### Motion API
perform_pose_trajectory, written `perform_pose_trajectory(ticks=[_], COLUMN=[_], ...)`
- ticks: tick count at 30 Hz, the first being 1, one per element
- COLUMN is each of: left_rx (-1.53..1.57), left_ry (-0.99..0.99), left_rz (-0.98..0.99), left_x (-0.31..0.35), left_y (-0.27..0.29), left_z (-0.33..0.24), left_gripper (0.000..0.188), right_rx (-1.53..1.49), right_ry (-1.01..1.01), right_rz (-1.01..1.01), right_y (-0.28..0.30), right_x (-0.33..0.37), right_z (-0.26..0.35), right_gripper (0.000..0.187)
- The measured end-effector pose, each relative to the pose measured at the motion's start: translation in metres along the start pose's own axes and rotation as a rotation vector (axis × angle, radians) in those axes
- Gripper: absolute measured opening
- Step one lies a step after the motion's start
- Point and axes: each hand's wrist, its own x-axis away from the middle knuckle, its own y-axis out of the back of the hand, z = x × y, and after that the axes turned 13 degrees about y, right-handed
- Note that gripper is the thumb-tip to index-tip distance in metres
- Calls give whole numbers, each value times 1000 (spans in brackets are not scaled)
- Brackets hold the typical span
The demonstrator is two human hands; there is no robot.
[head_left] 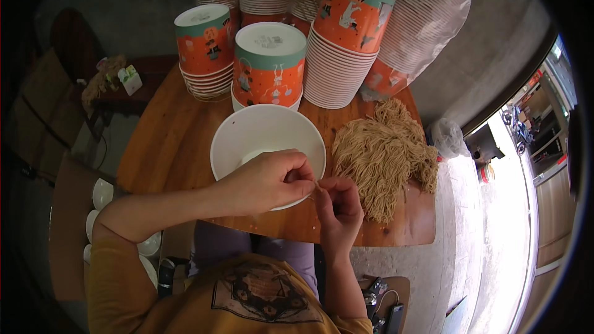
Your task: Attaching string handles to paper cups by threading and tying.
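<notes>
A white paper bucket [224, 148] stands mouth up near the table's front edge, with a small hole in its wall near the left rim. My left hand [269, 179] reaches across its mouth, fingers pinched. Against those fingertips, at the bucket's right front rim, my right hand [339, 210] is pinched too. A short bit of thin tan cord [316, 187] shows between the two hands; most of it is hidden by the fingers. Just right of my right hand lies a loose heap of tan cords [383, 154].
Behind the bucket stand upside-down stacks of orange and green printed buckets [270, 71], with taller plastic-wrapped stacks [427, 18] at the back. Everything rests on a wooden table [167, 154]. White bowl-shaped pieces [103, 194] sit in a cardboard box at lower left.
</notes>
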Motion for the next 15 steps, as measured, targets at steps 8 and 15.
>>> perform_pose_trajectory(ticks=[8,15], left_rx=[-144,-183], left_ry=[-98,-95], left_rz=[-88,-80], left_x=[4,6], left_y=[-1,-2], left_z=[-7,-10], left_gripper=[14,13], right_rx=[129,436], right_ry=[191,407], right_rz=[17,59], right_y=[3,2], right_x=[1,-1], right_z=[-7,-6], right_gripper=[17,16])
